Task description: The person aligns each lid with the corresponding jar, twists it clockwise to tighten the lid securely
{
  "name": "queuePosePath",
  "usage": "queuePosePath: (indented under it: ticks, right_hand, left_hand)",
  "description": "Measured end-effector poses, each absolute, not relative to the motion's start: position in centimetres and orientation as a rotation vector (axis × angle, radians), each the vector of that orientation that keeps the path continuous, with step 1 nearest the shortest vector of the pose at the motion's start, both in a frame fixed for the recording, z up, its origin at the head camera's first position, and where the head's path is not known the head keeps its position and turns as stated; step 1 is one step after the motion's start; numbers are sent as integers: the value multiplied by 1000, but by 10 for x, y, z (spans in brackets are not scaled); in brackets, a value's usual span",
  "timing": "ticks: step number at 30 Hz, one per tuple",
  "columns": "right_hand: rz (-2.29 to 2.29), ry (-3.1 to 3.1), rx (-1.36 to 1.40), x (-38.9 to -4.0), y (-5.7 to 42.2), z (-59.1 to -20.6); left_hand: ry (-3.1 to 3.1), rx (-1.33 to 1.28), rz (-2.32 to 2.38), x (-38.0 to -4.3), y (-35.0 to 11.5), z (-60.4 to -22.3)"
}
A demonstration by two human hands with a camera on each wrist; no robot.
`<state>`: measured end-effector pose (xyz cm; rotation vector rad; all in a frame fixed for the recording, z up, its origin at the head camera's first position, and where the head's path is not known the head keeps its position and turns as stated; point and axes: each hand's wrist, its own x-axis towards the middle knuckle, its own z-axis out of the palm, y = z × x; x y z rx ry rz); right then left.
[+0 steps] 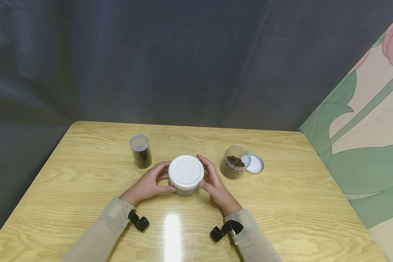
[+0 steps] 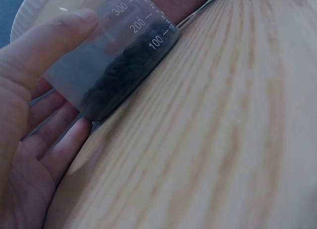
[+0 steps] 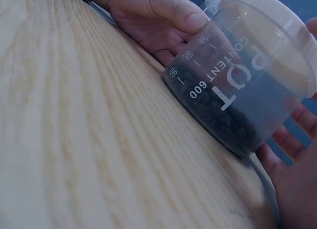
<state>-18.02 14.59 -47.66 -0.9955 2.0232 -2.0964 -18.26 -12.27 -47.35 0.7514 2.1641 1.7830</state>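
Observation:
A clear plastic pot (image 3: 233,85) with a white ribbed lid (image 1: 186,171) stands on the table between both hands. Its side carries white volume marks and the word POT, and dark pieces cover its bottom. From the left, my left hand (image 1: 150,185) holds the pot, thumb at the front and fingers round its side. My right hand (image 1: 217,186) grips the opposite side in the same way, its thumb just below the lid. In the left wrist view the thumb (image 2: 74,28) lies against the pot wall, next to the scale.
A tall clear jar (image 1: 141,154) of dark pieces stands behind my left hand. To the right stands an uncovered clear jar (image 1: 230,171) with brown pieces, and a round white lid (image 1: 256,163) lies beside it. A dark curtain (image 1: 183,65) hangs behind the wooden table (image 1: 298,203).

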Motion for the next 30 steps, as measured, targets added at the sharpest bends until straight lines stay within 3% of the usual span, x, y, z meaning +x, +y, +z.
queuePosePath:
  ticks: [22, 30]
  right_hand:
    - [-2172, 2008, -882, -179, 145, -476]
    - [-2137, 2019, -959, -180, 146, -476]
  left_hand:
    - [2183, 785, 1796, -182, -122, -474]
    - [2171, 779, 1794, -182, -122, -474]
